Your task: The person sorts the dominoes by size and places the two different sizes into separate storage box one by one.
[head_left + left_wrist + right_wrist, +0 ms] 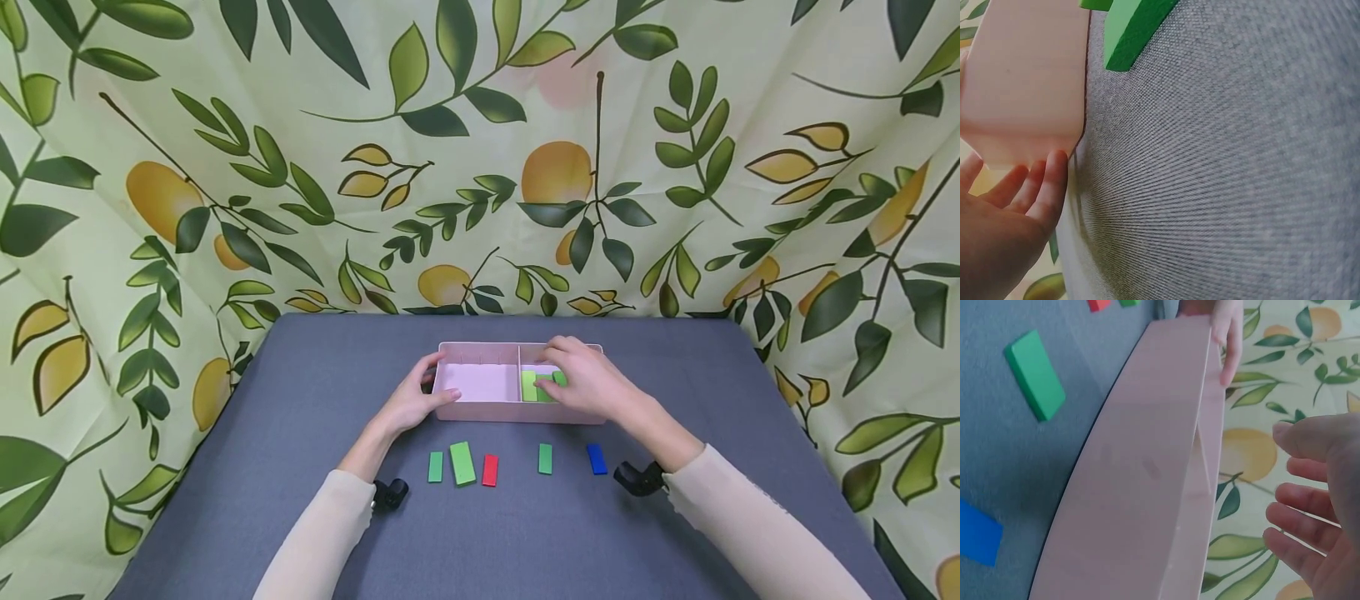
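by grn blocks [528, 385] in pink box [517, 412], r. hand [588, 379]

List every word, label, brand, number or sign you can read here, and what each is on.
None can be read in any view.
The pink box and loose blocks show no lettering.
The backdrop cloth carries only printed leaves and fruit.
Any marking on the black wrist pieces is too small to tell.
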The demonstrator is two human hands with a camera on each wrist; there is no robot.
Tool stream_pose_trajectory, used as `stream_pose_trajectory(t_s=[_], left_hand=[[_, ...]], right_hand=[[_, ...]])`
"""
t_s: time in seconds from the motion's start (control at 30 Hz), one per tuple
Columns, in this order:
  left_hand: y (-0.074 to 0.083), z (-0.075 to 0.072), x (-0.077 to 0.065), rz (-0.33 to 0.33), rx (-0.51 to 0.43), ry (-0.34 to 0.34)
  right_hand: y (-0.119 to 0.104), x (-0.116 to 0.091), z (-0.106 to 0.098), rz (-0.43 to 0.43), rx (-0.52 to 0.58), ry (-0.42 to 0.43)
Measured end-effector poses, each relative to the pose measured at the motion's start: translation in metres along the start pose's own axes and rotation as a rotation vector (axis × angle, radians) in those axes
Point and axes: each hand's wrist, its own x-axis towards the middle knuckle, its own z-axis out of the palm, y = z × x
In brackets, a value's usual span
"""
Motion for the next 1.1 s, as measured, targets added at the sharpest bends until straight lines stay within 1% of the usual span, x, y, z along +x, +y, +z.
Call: stream_pose_trajectory(t_s=[0.13,0.27,0.37,0.5,0.63,0.73,1.1], left_hand=[[-0.001,0.0,0.001,-0.002,0.004,-0.001],[-0.002,0.0,0.001,0.024,-0.002,-0.004],[-0.003,0.0,0.002,0.044,-0.013,-0.005],[-0.003,0.0,0.002,0.038,-0.009,-0.002],[-0.003,0.0,0.002,0.033,0.0,0.003],[-0.003,0.0,0.002,0.039,-0.005,0.001],[-0.003,0.0,0.001,0.039,-0.01,-0.002]], right_hand=[[-0.008,-0.001,0.002,-0.043,0.0,0.018],[-0.017,-0.003,0.004,-0.082,0.015,0.056],[-0.023,-0.004,0.005,-0.096,0.027,0.075],[-0.031,-0.007,0.008,-0.117,0.041,0.086],[-0.04,-0.009,0.012,-0.166,0.054,0.093],[-0.048,-0.01,0.014,-0.198,0.068,0.092],[-0.069,-0.013,0.024,-0.223,0.107,0.02]])
